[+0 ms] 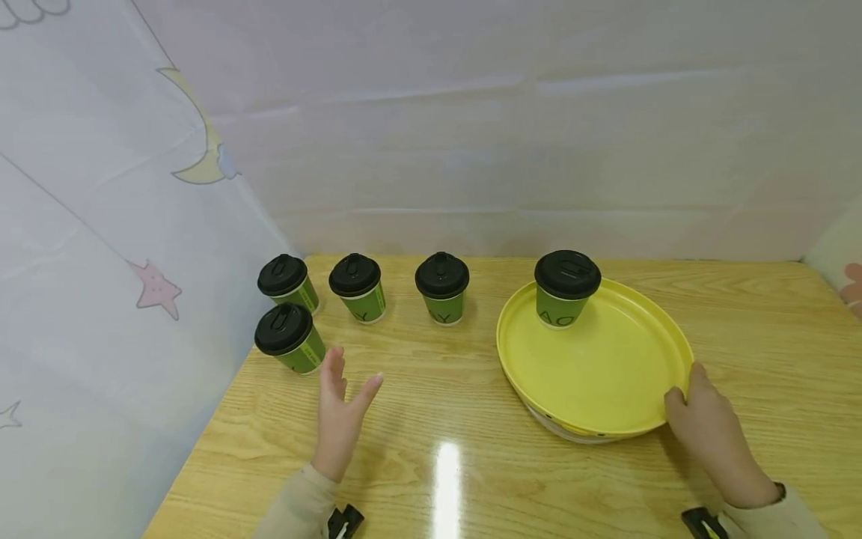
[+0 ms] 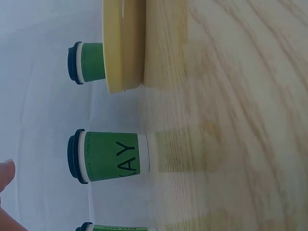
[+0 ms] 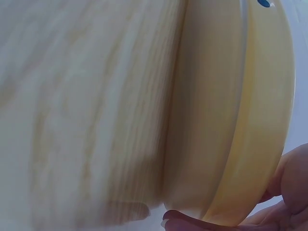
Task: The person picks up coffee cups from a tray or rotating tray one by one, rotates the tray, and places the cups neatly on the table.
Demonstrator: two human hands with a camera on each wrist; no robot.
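Observation:
My right hand grips the right front rim of a round yellow tray, thumb at the rim and fingers low along its side in the right wrist view. Toward the tray's back left stands a green paper cup with a black lid, upright. My left hand is raised at the left, thumb and fingers spread, holding nothing. Just beyond its fingertips is another green lidded cup; whether they touch it I cannot tell. Only a bit of that hand's fingers shows in the left wrist view.
More lidded green cups stand upright along the back of the wooden table: one at the far left, one beside it and one nearer the tray. A pale printed sheet hangs behind and at the left.

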